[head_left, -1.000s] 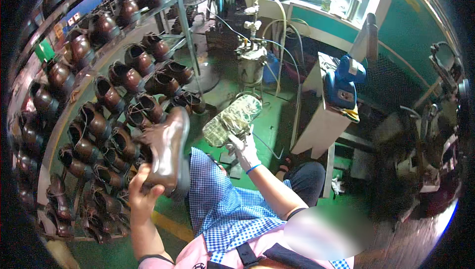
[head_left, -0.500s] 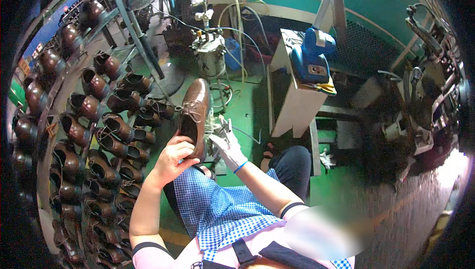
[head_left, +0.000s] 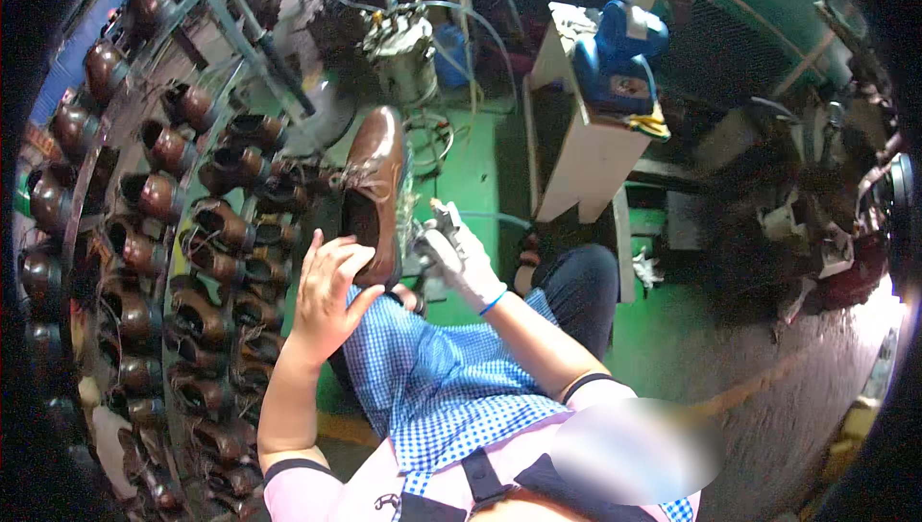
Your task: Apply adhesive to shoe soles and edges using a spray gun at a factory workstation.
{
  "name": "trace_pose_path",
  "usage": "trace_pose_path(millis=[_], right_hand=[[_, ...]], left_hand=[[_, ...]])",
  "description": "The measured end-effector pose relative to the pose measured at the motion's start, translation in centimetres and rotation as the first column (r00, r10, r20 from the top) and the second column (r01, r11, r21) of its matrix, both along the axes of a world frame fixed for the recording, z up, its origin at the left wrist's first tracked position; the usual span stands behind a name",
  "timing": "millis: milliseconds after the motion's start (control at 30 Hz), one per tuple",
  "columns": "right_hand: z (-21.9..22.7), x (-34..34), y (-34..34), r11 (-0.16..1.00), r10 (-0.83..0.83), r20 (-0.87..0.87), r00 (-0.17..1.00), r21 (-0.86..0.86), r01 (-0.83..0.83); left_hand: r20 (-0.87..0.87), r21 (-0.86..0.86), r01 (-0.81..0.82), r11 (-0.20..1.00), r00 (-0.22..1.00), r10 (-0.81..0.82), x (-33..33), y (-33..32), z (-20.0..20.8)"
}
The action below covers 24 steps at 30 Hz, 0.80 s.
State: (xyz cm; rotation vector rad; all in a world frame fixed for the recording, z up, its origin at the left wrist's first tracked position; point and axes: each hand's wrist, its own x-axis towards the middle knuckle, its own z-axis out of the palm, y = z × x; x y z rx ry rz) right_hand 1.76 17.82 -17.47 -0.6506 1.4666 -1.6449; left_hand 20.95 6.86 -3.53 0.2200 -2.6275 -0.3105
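A brown lace-up shoe (head_left: 382, 152) is upright in front of me, toe pointing away, its laces tied over the opening. My bare left hand (head_left: 331, 282) is at the heel end, fingers stretched out and apart, holding nothing; whether a fingertip touches the shoe I cannot tell. To the right of the shoe is my right hand (head_left: 463, 258), in a white glove with a blue cuff. Its fingers are curled round a small greyish thing that I cannot make out. What supports the shoe from below is hidden.
Racks on the left hold many brown lace-up shoes (head_left: 154, 195). Beyond the shoe stands a metal pressure pot (head_left: 401, 53) with hoses. A blue machine (head_left: 619, 66) sits on a white stand (head_left: 588, 171) at the right. A glove (head_left: 646, 268) lies on the green floor.
My left hand has let go of the shoe's heel and opened, moving slightly left. My right hand has drawn a little away from the shoe's side. The whole view has shifted.
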Motion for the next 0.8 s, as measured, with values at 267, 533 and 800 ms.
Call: trace_pose_path(millis=[267,533,800], right_hand=[[-2.8,-0.8,2.3,0.987,-0.023,-0.583,0.812,0.113,0.110],[-3.4,0.5,1.5,0.990,-0.100,-0.471,0.876,0.037,0.133],[-5.3,0.7,1.4,0.994,0.060,-0.590,0.805,0.110,0.006]], left_hand=[[0.222,-0.168,0.054,0.984,0.975,-0.015,-0.5,0.5,2.8],[0.414,-0.293,0.124,0.948,0.910,0.009,-1.3,0.9,4.3],[0.510,-0.387,0.274,0.881,0.859,-0.043,-2.9,0.6,4.4]])
